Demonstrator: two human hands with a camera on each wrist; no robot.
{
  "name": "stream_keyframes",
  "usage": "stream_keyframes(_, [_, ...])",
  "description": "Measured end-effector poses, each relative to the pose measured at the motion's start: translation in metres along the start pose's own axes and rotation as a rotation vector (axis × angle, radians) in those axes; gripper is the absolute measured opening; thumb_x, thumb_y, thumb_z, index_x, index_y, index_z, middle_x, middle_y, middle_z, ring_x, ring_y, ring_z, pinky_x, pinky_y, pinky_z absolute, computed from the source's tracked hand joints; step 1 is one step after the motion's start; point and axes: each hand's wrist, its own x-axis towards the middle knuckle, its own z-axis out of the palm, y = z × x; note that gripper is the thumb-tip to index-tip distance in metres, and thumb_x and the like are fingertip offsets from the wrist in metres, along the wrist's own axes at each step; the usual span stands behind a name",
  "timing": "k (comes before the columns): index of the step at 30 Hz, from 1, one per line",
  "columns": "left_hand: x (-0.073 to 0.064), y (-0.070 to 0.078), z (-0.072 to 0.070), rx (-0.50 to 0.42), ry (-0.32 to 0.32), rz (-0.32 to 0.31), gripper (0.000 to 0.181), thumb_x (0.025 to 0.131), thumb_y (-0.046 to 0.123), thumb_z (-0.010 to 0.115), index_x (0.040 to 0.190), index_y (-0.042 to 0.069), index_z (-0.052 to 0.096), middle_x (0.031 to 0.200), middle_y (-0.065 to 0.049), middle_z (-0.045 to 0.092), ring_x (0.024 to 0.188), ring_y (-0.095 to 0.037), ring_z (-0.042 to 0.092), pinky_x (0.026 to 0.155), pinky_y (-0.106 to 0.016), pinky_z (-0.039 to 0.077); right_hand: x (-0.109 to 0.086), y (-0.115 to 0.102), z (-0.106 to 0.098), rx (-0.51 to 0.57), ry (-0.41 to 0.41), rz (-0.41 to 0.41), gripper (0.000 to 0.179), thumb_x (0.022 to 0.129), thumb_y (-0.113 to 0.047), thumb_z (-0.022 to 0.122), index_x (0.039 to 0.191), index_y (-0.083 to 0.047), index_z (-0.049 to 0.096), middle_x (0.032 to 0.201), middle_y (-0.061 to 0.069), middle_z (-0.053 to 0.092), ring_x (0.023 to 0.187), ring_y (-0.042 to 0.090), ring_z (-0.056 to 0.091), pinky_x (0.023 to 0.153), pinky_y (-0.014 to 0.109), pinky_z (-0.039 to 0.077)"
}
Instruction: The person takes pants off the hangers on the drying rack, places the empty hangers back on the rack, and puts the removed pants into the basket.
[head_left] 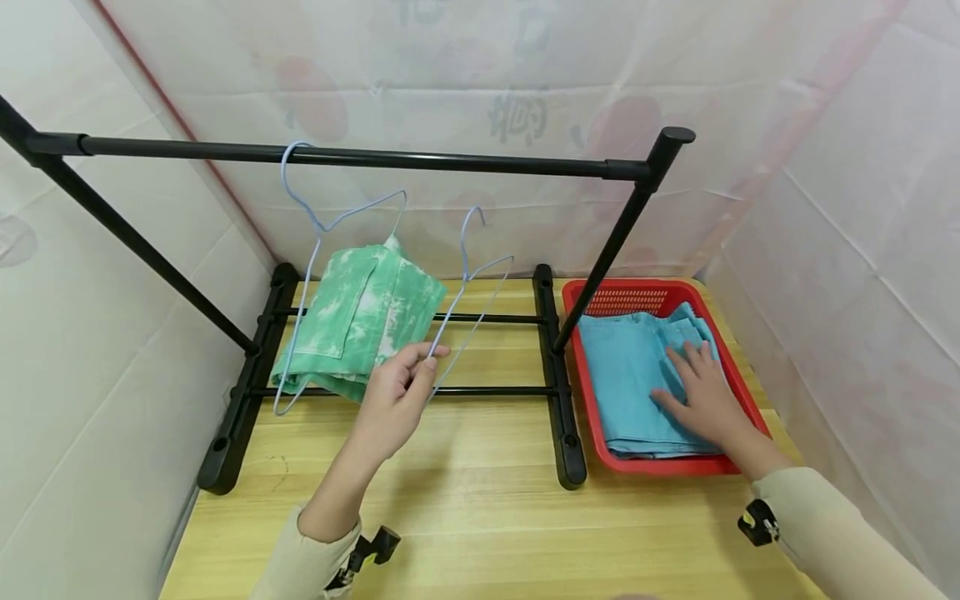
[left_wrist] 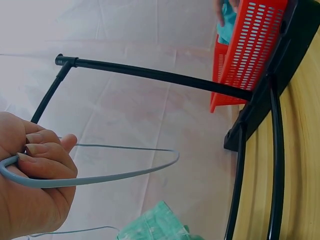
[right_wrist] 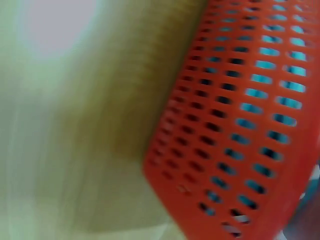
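The left hand (head_left: 393,396) curls its fingers round one end of a hanger (head_left: 467,277), its hook free of the bar (head_left: 450,161). The right hand (head_left: 707,398) spreads its fingers wide on blue cloth (head_left: 622,375) within the basket's (head_left: 660,467) rim, beside the rack's foot (head_left: 567,450).

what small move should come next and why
Probably the right hand should grasp the blue cloth and lift it: that hand already rests open on the cloth in the red basket, while the left hand holds a hanger with nothing on it.
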Motion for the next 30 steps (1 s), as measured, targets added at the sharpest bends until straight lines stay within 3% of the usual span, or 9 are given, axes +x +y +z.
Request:
stream_keyframes(3, [0.000,0.000,0.000,0.000,-0.001,0.005,0.026,0.108,0.021,0.045,0.120,0.010,0.065,0.052,-0.002,0.038,0.040,-0.012,0.030,0.038,-0.028,0.025,-0.008,0.000,0.007,-0.089,-0.057,-0.032,0.084,0.092,-0.047,0.067,0.154,-0.002,0.033,0.155,0.035,0.026,0.146,0.057,0.008,0.113,0.072,0.010])
stream_keyframes(8, [-0.001,0.001,0.001,-0.007,-0.007,0.007,0.026,0.108,0.022,0.045,0.121,0.010,0.065,0.052,-0.002,0.038,0.040,-0.012,0.030,0.038,-0.028,0.025,-0.014,-0.001,0.012,-0.181,-0.139,-0.005,0.083,0.095,-0.055,0.058,0.156,-0.005,0.030,0.156,0.033,0.025,0.147,0.053,0.007,0.115,0.070,0.004])
stream_keyframes(18, [-0.001,0.002,0.001,-0.001,-0.003,0.015,0.026,0.108,0.020,0.046,0.121,0.008,0.064,0.053,-0.001,0.038,0.041,-0.011,0.030,0.038,-0.028,0.026,-0.015,0.009,0.026,-0.182,-0.284,0.017,0.081,0.100,-0.058,0.045,0.157,-0.003,0.026,0.157,0.037,0.017,0.147,0.055,-0.001,0.114,0.071,-0.004])
stream_keyframes(25, [0.000,0.002,0.001,-0.012,-0.006,0.009,0.026,0.108,0.019,0.045,0.122,0.007,0.064,0.054,-0.001,0.039,0.041,-0.011,0.031,0.038,-0.028,0.026,-0.014,0.018,0.038,-0.154,-0.380,0.064,0.087,0.100,-0.065,0.035,0.161,-0.009,0.010,0.161,0.034,0.006,0.148,0.050,-0.014,0.112,0.065,-0.019])
stream_keyframes(30, [0.000,0.003,0.001,-0.007,-0.002,0.010,0.026,0.108,0.019,0.046,0.122,0.008,0.064,0.053,-0.001,0.038,0.041,-0.011,0.030,0.038,-0.028,0.026,-0.010,0.015,0.036,-0.140,-0.394,0.078,0.088,0.100,-0.065,0.036,0.160,-0.005,0.012,0.160,0.036,0.006,0.147,0.052,-0.011,0.112,0.068,-0.016])
